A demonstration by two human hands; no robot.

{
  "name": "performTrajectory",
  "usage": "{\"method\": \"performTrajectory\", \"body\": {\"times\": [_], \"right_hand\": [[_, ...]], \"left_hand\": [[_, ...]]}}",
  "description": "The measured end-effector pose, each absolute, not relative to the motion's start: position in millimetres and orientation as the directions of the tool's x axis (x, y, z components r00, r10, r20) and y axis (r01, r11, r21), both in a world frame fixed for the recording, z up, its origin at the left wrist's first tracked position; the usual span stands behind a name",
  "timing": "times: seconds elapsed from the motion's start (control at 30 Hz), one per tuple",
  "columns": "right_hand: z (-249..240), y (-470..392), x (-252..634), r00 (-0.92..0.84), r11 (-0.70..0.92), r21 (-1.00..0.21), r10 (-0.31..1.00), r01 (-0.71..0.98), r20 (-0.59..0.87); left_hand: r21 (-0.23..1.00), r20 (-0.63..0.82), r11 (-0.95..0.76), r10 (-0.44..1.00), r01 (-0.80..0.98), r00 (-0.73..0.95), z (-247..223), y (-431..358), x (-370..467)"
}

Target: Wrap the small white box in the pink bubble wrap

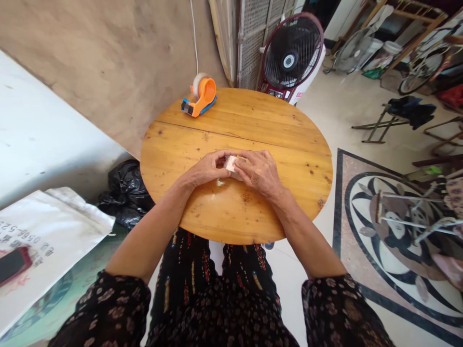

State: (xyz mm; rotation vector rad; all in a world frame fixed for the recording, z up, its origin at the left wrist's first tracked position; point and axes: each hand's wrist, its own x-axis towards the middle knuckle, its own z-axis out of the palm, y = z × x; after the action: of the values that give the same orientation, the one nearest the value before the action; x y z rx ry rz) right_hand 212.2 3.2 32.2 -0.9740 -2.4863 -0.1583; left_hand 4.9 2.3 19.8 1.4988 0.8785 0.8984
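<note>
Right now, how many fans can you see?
2. A dark round fan stands on the floor just behind the wooden table. A pale fan sits farther back to the right. More could be hidden in the clutter.

Both forearms extend forward and converge at centre. Left hand (pixel 206 169) and right hand (pixel 261 172) lie palm-down, nearly touching. Fingers (pixel 249 156) curled inward, meeting between the hands.

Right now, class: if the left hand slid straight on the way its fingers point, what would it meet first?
The small pale object that its fingers already touch, then the right hand just behind it. Both hands hold the object, low over the table.
</note>
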Motion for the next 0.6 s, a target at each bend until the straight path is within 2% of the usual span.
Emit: {"method": "performTrajectory", "body": {"times": [0.1, 0.2, 0.3, 0.47, 0.6], "right_hand": [[31.1, 5.1, 214.2, -0.663, 0.774, -0.037, 0.565, 0.632, 0.491], [29.6, 7.4, 215.5, -0.661, 0.81, -0.063, 0.519, 0.583, 0.542], [30.0, 8.3, 216.0, -0.621, 0.832, -0.174, 0.516, 0.526, 0.59], [32.1, 11.6, 220.1, -0.401, 0.762, -0.426, 0.629, 0.488, 0.666], [30.9, 16.1, 224.9, -0.343, 0.698, -0.515, 0.703, 0.497, 0.623]], "left_hand": [[0.989, 0.087, -0.13, 0.902, 0.074, 0.423, 25.9, 0.0, 6.1], [0.982, 0.093, -0.153, 0.907, 0.115, 0.41, 27.8, -0.4, 6.6], [0.978, 0.102, -0.168, 0.907, 0.127, 0.41, 25.7, 0.6, 6.5], [0.963, 0.081, -0.17, 0.923, 0.209, 0.377, 21.3, 2.0, 5.8], [0.95, 0.097, -0.196, 0.925, 0.242, 0.366, 18.5, 3.0, 5.2]]}}
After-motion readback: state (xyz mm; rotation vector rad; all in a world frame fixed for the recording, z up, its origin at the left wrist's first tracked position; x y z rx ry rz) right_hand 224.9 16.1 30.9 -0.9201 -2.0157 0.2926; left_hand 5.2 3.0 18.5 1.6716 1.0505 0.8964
